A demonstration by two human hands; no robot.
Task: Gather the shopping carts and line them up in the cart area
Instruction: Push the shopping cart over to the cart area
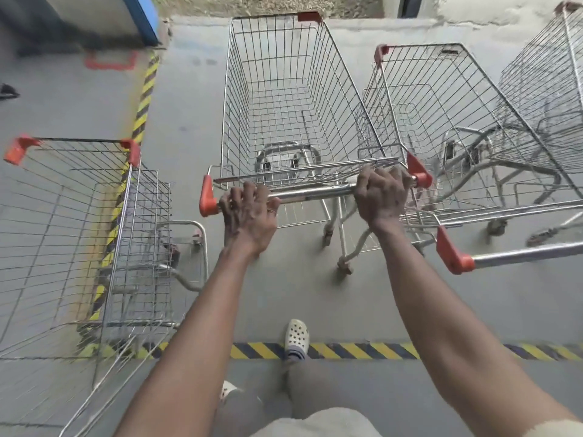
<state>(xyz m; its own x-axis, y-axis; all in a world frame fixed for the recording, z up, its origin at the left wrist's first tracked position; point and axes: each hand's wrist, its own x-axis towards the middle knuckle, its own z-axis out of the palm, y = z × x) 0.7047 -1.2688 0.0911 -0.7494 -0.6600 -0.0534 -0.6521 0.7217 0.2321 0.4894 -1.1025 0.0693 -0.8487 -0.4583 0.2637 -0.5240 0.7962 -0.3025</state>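
Observation:
An empty wire shopping cart [284, 89] with orange corner caps stands straight ahead of me on grey concrete. My left hand [249, 212] grips the left end of its metal handle bar [312, 193], and my right hand [383, 193] grips the right end. Close on the right stands a second empty cart [441, 99], its side almost touching mine. A third cart [549, 74] is at the far right, partly cut off. Another empty cart [72, 222] sits at the left, over a striped floor line.
Yellow-and-black hazard tape [362, 351] crosses the floor by my feet, and another strip [143, 99] runs away along the left. A blue-edged panel [138, 17] stands at the far left. A concrete kerb and gravel [252, 3] lie beyond the carts.

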